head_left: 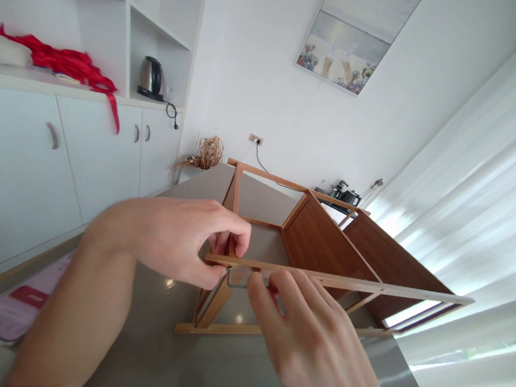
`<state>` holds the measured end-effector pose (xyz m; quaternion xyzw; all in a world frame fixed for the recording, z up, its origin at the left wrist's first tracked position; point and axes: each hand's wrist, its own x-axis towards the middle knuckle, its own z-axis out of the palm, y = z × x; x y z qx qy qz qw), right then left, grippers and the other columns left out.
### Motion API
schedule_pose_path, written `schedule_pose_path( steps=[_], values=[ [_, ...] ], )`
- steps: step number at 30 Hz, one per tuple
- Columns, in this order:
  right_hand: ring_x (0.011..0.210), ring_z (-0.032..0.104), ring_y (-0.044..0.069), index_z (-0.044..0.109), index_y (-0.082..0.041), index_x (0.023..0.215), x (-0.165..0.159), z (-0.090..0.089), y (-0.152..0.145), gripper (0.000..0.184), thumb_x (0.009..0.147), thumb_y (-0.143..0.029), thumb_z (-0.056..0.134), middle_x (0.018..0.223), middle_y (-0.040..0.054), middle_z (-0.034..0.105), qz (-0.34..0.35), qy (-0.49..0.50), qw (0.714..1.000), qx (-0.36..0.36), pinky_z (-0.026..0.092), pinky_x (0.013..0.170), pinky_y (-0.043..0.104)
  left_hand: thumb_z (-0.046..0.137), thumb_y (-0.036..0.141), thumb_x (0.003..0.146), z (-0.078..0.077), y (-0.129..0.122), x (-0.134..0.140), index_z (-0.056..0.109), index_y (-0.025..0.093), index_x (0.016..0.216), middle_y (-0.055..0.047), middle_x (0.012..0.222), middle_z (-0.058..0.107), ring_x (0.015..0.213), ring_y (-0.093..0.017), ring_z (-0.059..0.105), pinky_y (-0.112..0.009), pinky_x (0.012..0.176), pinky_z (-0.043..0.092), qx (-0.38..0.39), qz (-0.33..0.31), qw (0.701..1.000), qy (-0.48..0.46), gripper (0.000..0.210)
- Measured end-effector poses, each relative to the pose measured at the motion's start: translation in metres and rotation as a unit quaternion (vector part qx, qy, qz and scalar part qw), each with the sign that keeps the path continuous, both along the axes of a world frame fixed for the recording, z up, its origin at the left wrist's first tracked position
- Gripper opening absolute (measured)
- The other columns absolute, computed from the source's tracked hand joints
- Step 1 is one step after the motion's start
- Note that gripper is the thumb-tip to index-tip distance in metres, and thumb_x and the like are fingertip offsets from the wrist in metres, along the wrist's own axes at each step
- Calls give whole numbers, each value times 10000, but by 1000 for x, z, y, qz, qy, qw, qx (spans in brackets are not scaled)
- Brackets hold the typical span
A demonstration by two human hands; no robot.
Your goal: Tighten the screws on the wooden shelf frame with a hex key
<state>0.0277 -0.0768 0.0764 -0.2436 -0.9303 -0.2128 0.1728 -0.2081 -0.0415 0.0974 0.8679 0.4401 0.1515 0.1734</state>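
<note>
A wooden shelf rack lies on its side across the grey tabletop, with brown panels between light wooden rails. My left hand is closed around the near end of its upper rail, thumb in front and fingers behind. In my right hand is a hex key, pinched between thumb and fingers. The key's short bent end meets the rail beside my left thumb. Part of the key's long arm is hidden by my right fingers. Whether a bolt sits under the tip, I cannot tell.
A phone with a pink screen lies at the lower left. White cabinets stand behind it, holding a kettle and red cloth. Dried plants are beyond the table. A white curtain hangs on the right.
</note>
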Motion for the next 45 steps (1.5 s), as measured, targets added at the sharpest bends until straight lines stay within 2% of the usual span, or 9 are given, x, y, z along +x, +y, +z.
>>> schedule_pose_path(
  steps=[7, 11, 15, 18, 20, 29, 36, 41, 45],
  values=[
    [625, 552, 136, 556, -185, 847, -8, -39, 9, 192, 982, -97, 451, 749, 0, 604, 20, 133, 980, -149, 398, 557, 246, 614, 250, 696, 1, 1, 1, 631, 249, 889, 23, 866, 685, 744, -145, 612, -229, 661, 455, -11, -5, 1000, -4, 193],
    [535, 577, 91, 583, -213, 893, -20, -62, 9, 173, 1012, -198, 457, 688, -39, 630, 17, 239, 932, -272, 376, 488, 186, 624, 261, 693, 1, 0, 1, 633, 250, 891, 23, 861, 683, 731, -144, 606, -229, 640, 446, -13, 1, 1000, -5, 199],
    [639, 690, 81, 628, -240, 962, -31, -75, 3, 132, 997, -251, 501, 766, -44, 718, 17, 322, 868, -377, 413, 473, 114, 625, 263, 690, 2, 0, 0, 629, 249, 898, 24, 856, 680, 741, -145, 604, -226, 650, 451, -11, 2, 1000, -2, 209],
    [689, 723, 75, 646, -247, 982, -37, -81, 0, 130, 990, -255, 517, 802, -49, 748, 26, 368, 832, -414, 434, 480, 84, 623, 266, 693, 2, 0, 0, 624, 244, 897, 22, 860, 680, 752, -148, 607, -227, 666, 459, -8, -2, 1000, 1, 205],
    [702, 728, 73, 656, -249, 989, -39, -84, 0, 139, 992, -253, 517, 804, -47, 752, 27, 380, 825, -418, 445, 491, 76, 623, 265, 695, 1, 1, -1, 622, 243, 900, 21, 866, 682, 763, -150, 613, -228, 681, 465, -8, -6, 1000, 2, 206],
    [719, 713, 71, 651, -254, 1015, -40, -90, -1, 147, 995, -247, 505, 828, -38, 740, 30, 387, 836, -388, 417, 465, 74, 620, 256, 701, -1, 2, -1, 610, 241, 892, 20, 850, 681, 736, -150, 613, -237, 694, 475, -6, -8, 1000, -4, 192],
    [681, 698, 98, 644, -217, 975, -43, -95, -1, 172, 1002, -231, 474, 773, -11, 709, 38, 374, 866, -331, 500, 617, 137, 621, 258, 693, -1, 1, 0, 616, 240, 897, 16, 890, 683, 792, -155, 620, -235, 730, 476, -1, 0, 1000, 1, 206],
    [680, 668, 112, 629, -194, 1005, -41, -91, -2, 153, 996, -175, 478, 788, 3, 694, 71, 359, 902, -230, 500, 659, 189, 608, 256, 702, 1, 0, 0, 623, 245, 903, 11, 899, 684, 797, -158, 620, -236, 712, 472, 3, 1, 1000, 3, 202],
    [601, 578, 113, 610, -187, 948, -31, -84, 4, 160, 1000, -147, 465, 715, -7, 628, 44, 302, 936, -175, 434, 597, 216, 624, 275, 700, 1, 0, 0, 629, 239, 896, 7, 859, 680, 737, -152, 610, -236, 669, 466, -1, -4, 1000, -4, 199]
  ],
)
